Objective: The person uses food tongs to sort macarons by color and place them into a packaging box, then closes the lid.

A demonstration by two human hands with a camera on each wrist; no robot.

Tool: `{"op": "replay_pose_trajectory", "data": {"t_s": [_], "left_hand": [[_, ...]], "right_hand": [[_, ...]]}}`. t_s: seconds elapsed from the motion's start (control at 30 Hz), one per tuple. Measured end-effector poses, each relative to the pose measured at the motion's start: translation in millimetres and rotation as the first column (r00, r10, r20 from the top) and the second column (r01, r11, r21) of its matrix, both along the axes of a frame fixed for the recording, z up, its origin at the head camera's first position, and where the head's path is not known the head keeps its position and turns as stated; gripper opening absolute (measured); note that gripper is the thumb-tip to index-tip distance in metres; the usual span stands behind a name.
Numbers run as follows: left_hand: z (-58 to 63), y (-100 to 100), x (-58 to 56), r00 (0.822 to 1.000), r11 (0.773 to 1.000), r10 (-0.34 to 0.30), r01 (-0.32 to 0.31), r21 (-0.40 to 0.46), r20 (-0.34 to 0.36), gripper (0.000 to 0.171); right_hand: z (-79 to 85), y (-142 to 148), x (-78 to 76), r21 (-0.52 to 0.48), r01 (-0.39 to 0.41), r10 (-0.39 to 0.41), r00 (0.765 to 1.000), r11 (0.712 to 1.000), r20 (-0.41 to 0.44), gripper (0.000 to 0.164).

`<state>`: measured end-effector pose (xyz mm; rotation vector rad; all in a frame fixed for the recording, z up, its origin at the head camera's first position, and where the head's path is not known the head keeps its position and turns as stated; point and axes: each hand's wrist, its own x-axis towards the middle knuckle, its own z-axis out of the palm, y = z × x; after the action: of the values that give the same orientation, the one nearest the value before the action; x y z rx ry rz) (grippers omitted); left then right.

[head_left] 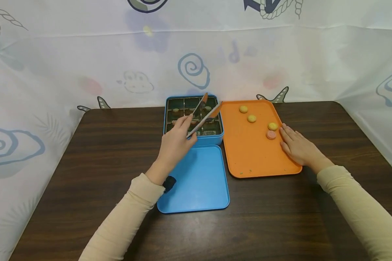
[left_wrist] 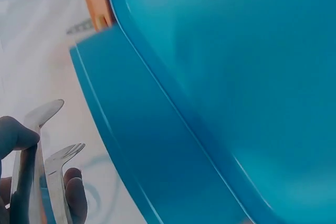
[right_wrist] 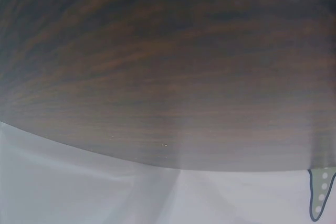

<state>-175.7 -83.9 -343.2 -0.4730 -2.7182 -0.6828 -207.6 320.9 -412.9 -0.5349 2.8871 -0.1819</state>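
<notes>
1. Surface (head_left: 264,210) is dark brown wood grain, kinda streaky, rounded at the far right corner.
2. Big white sheet (head_left: 107,67) behind it and along both sides, pretty creased.
3. On said sheet: blue swirls (head_left: 194,70), a faded music note (head_left: 234,53), pinkish blobs (head_left: 90,85), plus some rope doodles (head_left: 276,11) up near the top.

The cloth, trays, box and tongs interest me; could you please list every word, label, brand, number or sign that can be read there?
None: no readable words, labels, brands or numbers on the cloth, orange tray, blue tray, box or tongs.
The nearest to a sign is a faint music note printed on the cloth.
The dark shape at its top is cut off; I cannot tell what it is.
</notes>
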Motion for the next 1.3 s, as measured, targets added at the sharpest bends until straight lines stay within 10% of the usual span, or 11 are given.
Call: {"op": "replay_pose_trajectory", "data": {"t_s": [0.37, 0.6, 1.3], "left_hand": [[-2.9, 60.9, 1.1, 0.983, 0.982, -0.18, 0.178, -0.067, -0.034, 0.051], [-9.2, 95.6, 0.6, 0.967, 0.959, -0.249, 0.254, -0.123, 0.06, 0.051], [-27.5, 152.2, -0.2, 0.963, 0.907, -0.246, 0.269, -0.324, 0.11, 0.048]], "right_hand": [[2.3, 0.6, 0.3, -0.004, 0.002, -0.002, 1.0, 1.0, 0.006, 0.063], [0.5, 1.0, 0.4, -0.003, -0.004, 0.004, 1.0, 1.0, -0.001, 0.063], [-2.7, 2.2, -1.2, 0.002, -0.023, 0.023, 0.999, 1.0, -0.043, 0.061]]}}
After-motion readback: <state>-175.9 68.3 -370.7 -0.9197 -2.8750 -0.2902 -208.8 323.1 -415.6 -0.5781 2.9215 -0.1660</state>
